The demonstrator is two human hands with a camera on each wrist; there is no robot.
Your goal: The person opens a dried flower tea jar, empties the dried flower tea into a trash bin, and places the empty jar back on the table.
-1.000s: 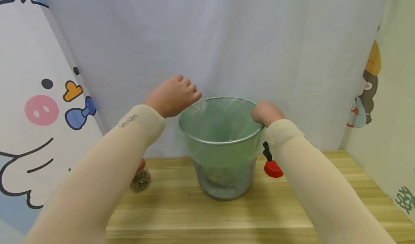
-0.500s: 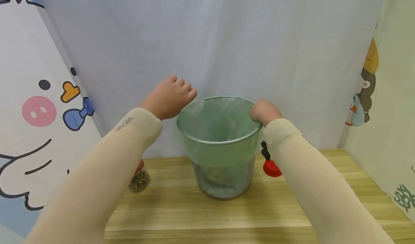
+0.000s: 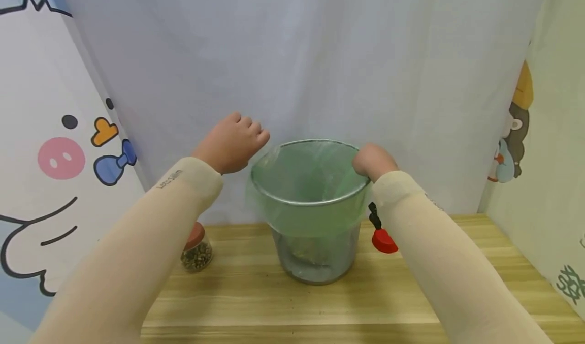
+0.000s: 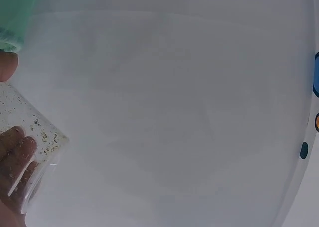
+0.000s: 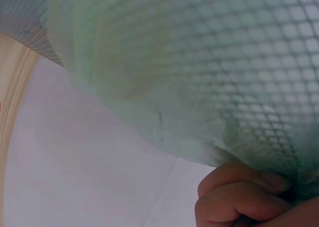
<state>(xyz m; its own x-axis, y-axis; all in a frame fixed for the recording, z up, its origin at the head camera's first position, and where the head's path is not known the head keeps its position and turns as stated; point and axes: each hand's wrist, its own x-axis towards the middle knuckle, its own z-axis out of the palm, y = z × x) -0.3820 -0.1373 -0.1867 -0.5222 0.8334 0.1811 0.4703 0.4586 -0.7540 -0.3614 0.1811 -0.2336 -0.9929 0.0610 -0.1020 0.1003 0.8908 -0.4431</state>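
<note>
A mesh waste bin [image 3: 315, 270] stands on the table, its rim covered by a translucent green bin liner [image 3: 311, 222] folded down outside. My right hand [image 3: 376, 161] grips the right rim with the liner; in the right wrist view its curled fingers [image 5: 239, 192] are at the liner's edge. Left of the opening, my left hand [image 3: 232, 143] is raised above rim height. The left wrist view shows it holding a clear plastic bag [image 4: 47, 135] with small brown and dark flecks inside, fingers behind the plastic. Most of that bag is hidden in the head view.
A glass jar [image 3: 196, 256] with a red lid and dried bits inside stands left of the bin, partly behind my left sleeve. Right of the bin lies a red and black object [image 3: 384, 241]. A white curtain [image 3: 297, 69] hangs behind the wooden table [image 3: 292, 308].
My left hand has shifted left, away from the bin's opening, and slightly down. The clear plastic seen over the left rim earlier has moved with it. My right hand stays at the rim.
</note>
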